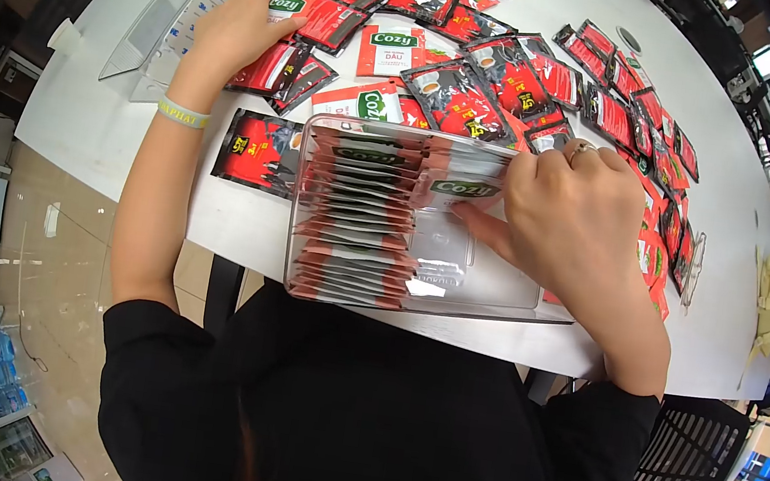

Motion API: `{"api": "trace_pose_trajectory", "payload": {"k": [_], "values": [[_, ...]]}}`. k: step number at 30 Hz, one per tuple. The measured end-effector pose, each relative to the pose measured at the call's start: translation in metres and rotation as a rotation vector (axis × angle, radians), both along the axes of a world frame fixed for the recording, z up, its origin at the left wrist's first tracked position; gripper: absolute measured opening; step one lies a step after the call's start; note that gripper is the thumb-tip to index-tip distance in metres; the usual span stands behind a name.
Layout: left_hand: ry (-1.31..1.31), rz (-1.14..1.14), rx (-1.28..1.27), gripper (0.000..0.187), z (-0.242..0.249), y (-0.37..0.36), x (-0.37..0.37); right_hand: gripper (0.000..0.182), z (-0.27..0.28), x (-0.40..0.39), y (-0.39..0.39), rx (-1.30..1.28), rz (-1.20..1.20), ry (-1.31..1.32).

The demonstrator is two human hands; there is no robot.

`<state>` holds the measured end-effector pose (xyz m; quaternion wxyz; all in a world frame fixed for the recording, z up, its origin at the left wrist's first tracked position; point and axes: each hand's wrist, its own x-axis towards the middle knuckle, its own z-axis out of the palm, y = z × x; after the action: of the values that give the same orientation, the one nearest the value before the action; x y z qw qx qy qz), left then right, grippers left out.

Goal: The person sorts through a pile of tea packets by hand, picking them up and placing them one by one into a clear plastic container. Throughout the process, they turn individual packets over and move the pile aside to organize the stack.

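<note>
A clear plastic box [508, 301] lies near the table's front edge, with a tight row of tea sachets [357, 227] standing along its left side. My right hand [575, 202] reaches over the box's right part, thumb and fingers closed on a Cozy tea sachet [455, 188] at the front of a shorter stack. At the upper left, my left hand [235, 31] pinches another Cozy tea sachet [288, 4] above the pile. Beside the box's left wall lies a red and black G7 coffee sachet [259, 151], partly hidden by the box.
Many loose red and black sachets [459, 85] and white-red Cozy sachets [392, 52] spread behind the box and to its right. A clear acrylic stand [155, 25] is at the left on the white table [81, 108]. A black chair [691, 461] stands at the lower right.
</note>
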<state>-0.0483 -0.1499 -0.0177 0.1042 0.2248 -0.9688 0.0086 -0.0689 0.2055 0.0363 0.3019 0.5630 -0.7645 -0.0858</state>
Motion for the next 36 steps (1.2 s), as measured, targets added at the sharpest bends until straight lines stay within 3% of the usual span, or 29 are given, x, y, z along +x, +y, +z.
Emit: {"api": "trace_pose_trajectory", "payload": {"k": [8,11,13,14,16,17,19,22,24,25,28,31,32,34,36], "values": [[0.198,-0.023,0.034,0.073,0.004,0.001,0.001,0.053,0.020,-0.007,0.008,-0.023,-0.022,-0.021],[0.343,-0.103,0.152,0.064,0.011,0.001,0.001,0.053,0.025,-0.018,0.009,-0.082,0.121,-0.179],[0.578,-0.295,0.315,0.066,0.018,0.011,0.000,0.044,0.023,-0.026,0.004,-0.292,0.196,-0.205],[0.710,-0.353,0.398,0.065,0.016,0.015,-0.004,0.029,0.022,-0.032,0.005,-0.324,0.195,-0.249],[0.677,-0.286,0.651,0.057,0.051,0.077,0.011,0.023,0.015,-0.038,0.000,-0.410,0.201,-0.315],[0.734,-0.497,0.685,0.053,0.030,0.052,0.001,0.017,0.014,-0.040,-0.001,-0.491,0.207,-0.389],[0.834,-0.643,0.872,0.055,0.026,0.076,0.000,0.019,0.014,-0.041,-0.002,-0.514,0.228,-0.456],[0.811,-0.811,0.870,0.056,0.028,0.106,0.003,0.042,0.015,-0.040,-0.004,-0.592,0.249,-0.720],[0.783,-0.936,0.710,0.056,0.033,0.116,0.006,0.045,0.015,-0.039,-0.009,-0.645,0.318,-0.860],[0.709,-0.964,0.612,0.057,0.041,0.119,0.012,0.038,0.016,-0.034,-0.007,-0.629,0.300,-0.959],[0.680,-0.994,0.730,0.061,0.034,0.113,0.015,0.014,0.021,-0.033,-0.001,-0.562,0.367,-1.059],[0.713,-1.015,0.872,0.053,0.031,0.099,0.017,0.009,0.028,-0.030,0.003,-0.707,0.372,-1.203],[0.740,-0.993,0.953,0.049,0.028,0.090,0.014,0.006,0.035,-0.031,0.007,-0.666,0.377,-1.244],[0.717,-0.940,0.853,0.035,0.023,0.069,0.004,0.007,0.050,-0.030,0.018,-0.537,0.350,-1.316],[0.720,-0.806,0.813,0.027,0.022,0.062,-0.001,0.013,0.053,-0.029,0.028,-0.325,0.268,-1.176]]}}
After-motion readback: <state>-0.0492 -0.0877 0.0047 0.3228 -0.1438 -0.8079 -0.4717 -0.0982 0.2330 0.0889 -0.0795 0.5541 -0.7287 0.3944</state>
